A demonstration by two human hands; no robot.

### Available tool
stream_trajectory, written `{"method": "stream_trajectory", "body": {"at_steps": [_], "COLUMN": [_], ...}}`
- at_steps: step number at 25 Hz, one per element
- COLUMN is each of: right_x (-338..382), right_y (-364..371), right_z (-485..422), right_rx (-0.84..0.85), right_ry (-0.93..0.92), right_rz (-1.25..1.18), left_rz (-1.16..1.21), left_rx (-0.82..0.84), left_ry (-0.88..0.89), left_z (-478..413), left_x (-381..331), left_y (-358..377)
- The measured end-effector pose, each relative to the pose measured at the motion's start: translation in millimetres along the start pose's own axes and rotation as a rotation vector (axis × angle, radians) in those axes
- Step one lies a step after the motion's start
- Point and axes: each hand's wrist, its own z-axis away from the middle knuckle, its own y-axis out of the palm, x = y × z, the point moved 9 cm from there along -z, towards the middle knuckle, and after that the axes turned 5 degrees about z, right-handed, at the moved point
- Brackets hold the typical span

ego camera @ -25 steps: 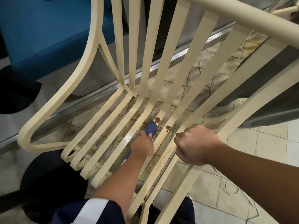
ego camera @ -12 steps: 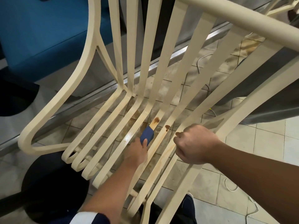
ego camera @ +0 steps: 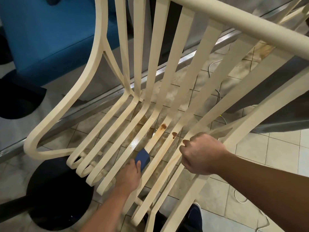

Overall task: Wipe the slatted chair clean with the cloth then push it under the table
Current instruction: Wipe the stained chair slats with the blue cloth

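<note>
Cream slatted chair (ego camera: 167, 77) fills most of the frame, its seat slats running from centre toward the lower left. My left hand (ego camera: 129, 176) pinches the folded blue cloth (ego camera: 142, 159) and presses it onto a middle slat, low in the frame, so I can rub along the rusty smear there. My right hand (ego camera: 201, 154) is curled tight round a slat just right of centre, I judge to steady the chair against the rubbing. Brown drips (ego camera: 168, 130) sit above the cloth, not yet wiped. My right fingertips are hidden under the slat. I cannot make out a table for certain; the blue seat (ego camera: 50, 34) at upper left is cut off.
</note>
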Motion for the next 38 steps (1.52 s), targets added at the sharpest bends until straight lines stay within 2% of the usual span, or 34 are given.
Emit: {"method": "stream_trajectory", "body": {"at_steps": [8,19,27,35,38], "right_x": [1.5,-0.4,0.0,-1.2,0.7], "right_y": [2.0,-2.5,-6.2,-3.6,-3.0], "right_z": [1.3,1.6,2.1,1.2,1.3], "right_rx": [-0.010,-0.015,-0.026,-0.011,-0.016], "right_ry": [0.001,0.039,0.032,0.045,0.036], "right_rz": [0.027,0.047,0.079,0.066,0.052], "left_rz": [-0.093,-0.074,0.094,-0.045,-0.108], "left_rx": [-0.026,0.052,-0.077,-0.073,-0.086], "left_ry": [0.058,0.038,0.107,-0.008,-0.045], "left_z": [-29.9,-76.0,-48.1,4.6,7.0], "left_x": [-52.3,-105.6,-85.5,-8.0,-11.0], "left_y": [-5.6,2.9,-4.3,5.8,4.1]}}
